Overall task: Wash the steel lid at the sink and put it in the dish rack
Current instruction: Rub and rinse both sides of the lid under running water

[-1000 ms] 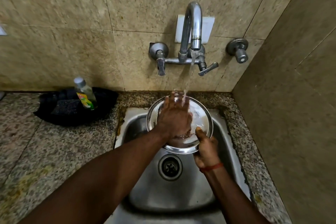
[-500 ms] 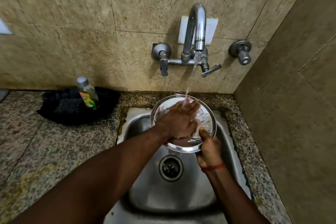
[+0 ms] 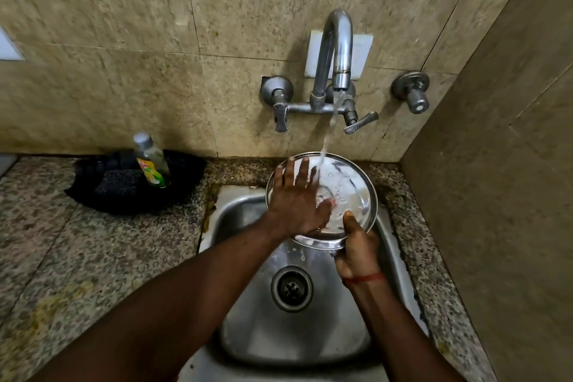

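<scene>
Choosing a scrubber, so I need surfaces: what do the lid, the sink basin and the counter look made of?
Steel lid: polished metal, mirror glare under the water. Sink: duller brushed metal, probably stainless, with soft reflections. Counter: speckled stone, likely granite, with yellowish stains.

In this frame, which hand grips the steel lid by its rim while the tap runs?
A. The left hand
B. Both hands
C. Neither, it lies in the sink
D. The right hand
D: the right hand pinches the near rim of the steel lid, thumb on top, while the left hand lies flat and open on its face under the water stream.
</scene>
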